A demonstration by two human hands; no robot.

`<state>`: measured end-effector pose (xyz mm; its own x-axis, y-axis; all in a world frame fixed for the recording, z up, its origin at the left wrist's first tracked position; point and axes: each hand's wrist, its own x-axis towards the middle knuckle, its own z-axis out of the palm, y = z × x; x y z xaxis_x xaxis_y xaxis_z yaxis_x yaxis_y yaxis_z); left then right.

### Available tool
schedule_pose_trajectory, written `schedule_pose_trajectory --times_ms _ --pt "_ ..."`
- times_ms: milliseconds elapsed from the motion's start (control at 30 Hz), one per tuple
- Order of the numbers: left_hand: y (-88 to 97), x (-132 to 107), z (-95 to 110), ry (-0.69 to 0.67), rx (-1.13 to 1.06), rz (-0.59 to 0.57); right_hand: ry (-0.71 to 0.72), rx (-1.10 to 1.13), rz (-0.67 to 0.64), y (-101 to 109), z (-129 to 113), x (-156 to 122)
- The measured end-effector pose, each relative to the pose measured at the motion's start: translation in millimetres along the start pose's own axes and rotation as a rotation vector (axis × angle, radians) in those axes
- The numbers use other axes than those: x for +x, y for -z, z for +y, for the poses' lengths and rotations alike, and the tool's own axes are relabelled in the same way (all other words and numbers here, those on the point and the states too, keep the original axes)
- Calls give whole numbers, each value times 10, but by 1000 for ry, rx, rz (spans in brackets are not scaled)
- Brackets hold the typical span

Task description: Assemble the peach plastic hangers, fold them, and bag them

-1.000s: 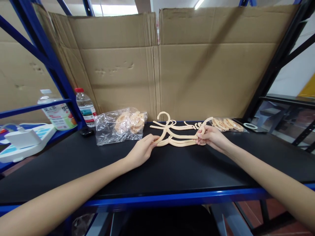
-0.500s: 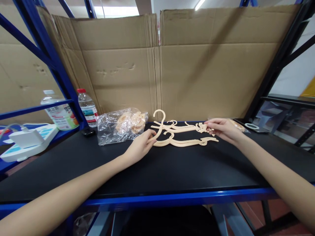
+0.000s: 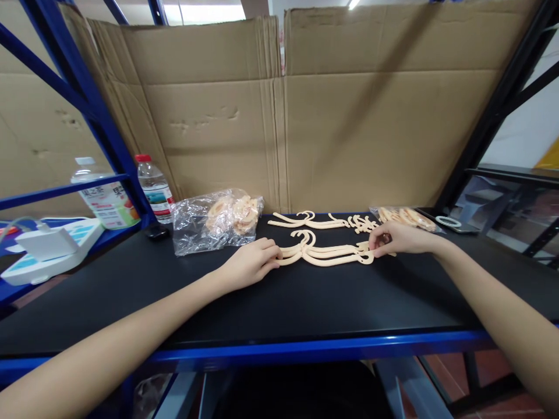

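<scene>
Head view: cream hangers point(image 3: 329, 263), front group, lying flat mid-table; long axis left to right, hooks curling toward the rear and left. At least two, by the hooks; the bars overlap.
Left hand point(image 3: 253, 261): thumb and fingers closed on the group's left ends. Right hand point(image 3: 395, 238): thumb and forefinger pinching at the right end.
Rear group point(image 3: 325, 224): matching cream parts, roughly parallel to the front one, one hook clearly seen. Small curved pieces point(image 3: 362, 224), several, too crowded to count, at its right end.
Clear bags of cream parts: two, one left point(image 3: 218, 221), one right point(image 3: 406, 218).
Bottles: two, white-capped point(image 3: 109, 206) and red-capped point(image 3: 155, 192).
Black object, small point(image 3: 156, 231): one. Pale ring point(image 3: 448, 222): one.
Surface: black tabletop point(image 3: 279, 314), blue front edge point(image 3: 279, 352).
Room: cardboard panels point(image 3: 196, 116) behind, blue and dark metal uprights at the sides, reddish floor point(image 3: 454, 372) below.
</scene>
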<state>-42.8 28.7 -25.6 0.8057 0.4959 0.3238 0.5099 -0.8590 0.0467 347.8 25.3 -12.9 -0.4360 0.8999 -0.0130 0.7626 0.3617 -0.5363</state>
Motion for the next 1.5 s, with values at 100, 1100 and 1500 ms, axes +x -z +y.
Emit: schedule_pose_trajectory --times_ms 100,1100,1500 --pt "-21 -3 -26 14 -8 -4 -2 -20 3 -15 90 32" --pt "124 -10 -167 159 103 133 -53 83 636 -96 46 125" --pt "64 -17 -137 127 127 92 -113 91 568 -149 124 181"
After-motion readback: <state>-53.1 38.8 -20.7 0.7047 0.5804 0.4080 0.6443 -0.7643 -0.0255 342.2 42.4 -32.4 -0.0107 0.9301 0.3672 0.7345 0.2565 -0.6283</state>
